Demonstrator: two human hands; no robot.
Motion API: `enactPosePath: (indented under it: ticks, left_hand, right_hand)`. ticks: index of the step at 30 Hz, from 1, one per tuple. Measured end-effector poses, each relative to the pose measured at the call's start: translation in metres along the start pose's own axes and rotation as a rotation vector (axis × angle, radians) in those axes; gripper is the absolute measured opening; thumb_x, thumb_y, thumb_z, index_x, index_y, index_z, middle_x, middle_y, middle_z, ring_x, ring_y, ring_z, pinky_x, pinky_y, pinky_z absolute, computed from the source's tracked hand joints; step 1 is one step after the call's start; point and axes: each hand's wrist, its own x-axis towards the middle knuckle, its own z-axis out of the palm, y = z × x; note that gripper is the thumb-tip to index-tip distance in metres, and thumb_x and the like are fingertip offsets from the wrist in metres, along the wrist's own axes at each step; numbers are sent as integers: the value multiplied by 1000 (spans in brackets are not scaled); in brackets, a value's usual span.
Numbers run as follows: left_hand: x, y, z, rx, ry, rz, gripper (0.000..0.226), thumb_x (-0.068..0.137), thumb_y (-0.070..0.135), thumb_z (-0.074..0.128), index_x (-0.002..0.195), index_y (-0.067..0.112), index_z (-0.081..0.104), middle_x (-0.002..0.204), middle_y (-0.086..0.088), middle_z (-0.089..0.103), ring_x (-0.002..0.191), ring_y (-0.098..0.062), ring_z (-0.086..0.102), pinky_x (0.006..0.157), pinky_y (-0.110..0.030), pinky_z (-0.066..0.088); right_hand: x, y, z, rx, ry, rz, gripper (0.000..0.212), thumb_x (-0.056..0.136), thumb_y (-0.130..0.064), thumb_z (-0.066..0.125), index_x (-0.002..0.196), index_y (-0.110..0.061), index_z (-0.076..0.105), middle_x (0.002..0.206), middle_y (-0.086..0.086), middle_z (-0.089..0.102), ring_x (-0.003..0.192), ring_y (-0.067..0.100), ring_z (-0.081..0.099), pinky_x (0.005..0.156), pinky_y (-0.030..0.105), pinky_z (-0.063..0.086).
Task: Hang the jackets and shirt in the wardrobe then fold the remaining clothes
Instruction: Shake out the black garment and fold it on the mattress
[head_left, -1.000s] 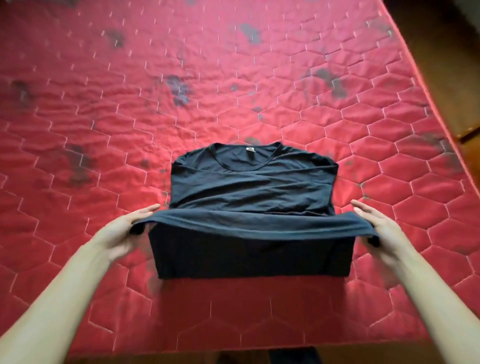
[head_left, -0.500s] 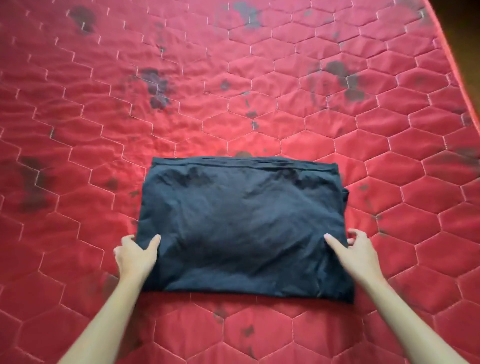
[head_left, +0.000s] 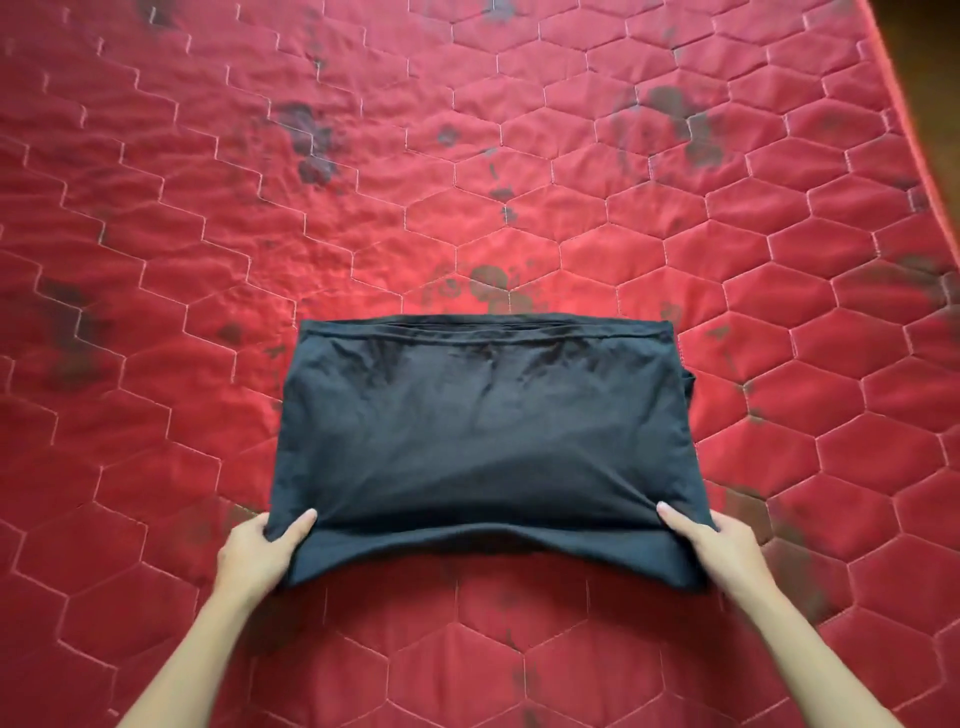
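T-shirt (head_left: 488, 441), folded once since second ago, is now lifted at near corners off bed (head_left: 208, 208) near its front edge; left hand (head_left: 254, 553) and right hand (head_left: 724, 551) fingers (head_left: 675, 525) are clamped on cloth; second fold is judged begun.

A dark navy shirt (head_left: 483, 441), folded into a wide rectangle (hem band along its far edge), lies on the red quilted mattress (head_left: 467, 156), its near edge bunched and slightly lifted.

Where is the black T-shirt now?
In the head view the folded T-shirt lies just below centre on the red mattress; the left hand grips its near-left corner, the right hand its near-right corner.
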Motion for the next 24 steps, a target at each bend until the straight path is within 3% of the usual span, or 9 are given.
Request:
enactPosePath:
  ticks: [2,4,8,11,14,18,20,22,24]
  left_hand:
    - [-7,-5,4,-121,-65,12,25,86,40,75,90,15,75,88,-6,75,88,-25,69,83,-42,53]
    - [-13,-10,4,-216,-112,28,19,85,31,77,91,13,75,79,-3,74,76,-22,67,74,-41,53]
    - [-21,-26,-8,-296,-138,56,16,84,23,79,92,10,74,78,-5,76,71,-22,70,72,-45,61]
    - [-29,-33,-16,-299,-152,89,16,86,16,77,93,4,71,75,-9,71,61,-17,64,49,-30,58]
    - [-32,-41,-20,-268,-120,123,18,83,16,79,94,5,70,82,-11,73,59,-15,62,42,-21,50]
    - [-31,-56,-17,-286,-125,70,35,72,17,88,100,16,67,93,-3,75,71,-25,72,49,-35,57]
    - [-35,-57,-15,-304,-131,53,48,69,13,89,109,19,63,97,-3,74,79,-25,73,62,-42,61]
    - [-43,-57,-11,-225,-8,99,62,68,12,89,122,19,59,105,-7,70,85,-23,70,82,-44,57]
    - [-51,-54,-6,-128,192,167,66,70,13,87,129,15,56,116,-10,61,101,-26,63,95,-42,49]
  right_hand:
    - [-8,-1,5,199,-18,51,5,83,-14,74,87,-11,74,88,7,72,73,17,62,69,33,47]
    - [-17,-8,11,342,-37,34,10,82,-8,71,92,-11,72,93,8,73,79,21,64,71,33,49]
    - [-40,-41,28,517,-68,-90,22,82,1,64,98,-13,70,98,6,72,78,17,65,64,24,54]
    - [-66,-77,56,551,-85,-272,27,83,9,60,91,-16,67,86,-1,73,74,12,65,70,27,54]
    - [-99,-113,97,499,-198,-470,32,83,13,60,90,-17,67,78,-8,71,73,9,62,68,24,52]
    - [-139,-145,169,284,-369,-658,23,80,8,62,87,-14,64,73,-7,64,68,6,53,62,23,47]
    - [-154,-147,211,111,-443,-739,12,76,-7,65,86,-10,59,74,0,64,66,8,52,63,31,50]
    - [-161,-139,249,-99,-518,-829,21,76,-16,68,93,-7,59,99,11,67,81,18,62,77,38,50]
    - [-163,-127,274,-339,-663,-858,34,82,-21,72,115,-16,63,146,4,50,99,11,68,86,22,46]
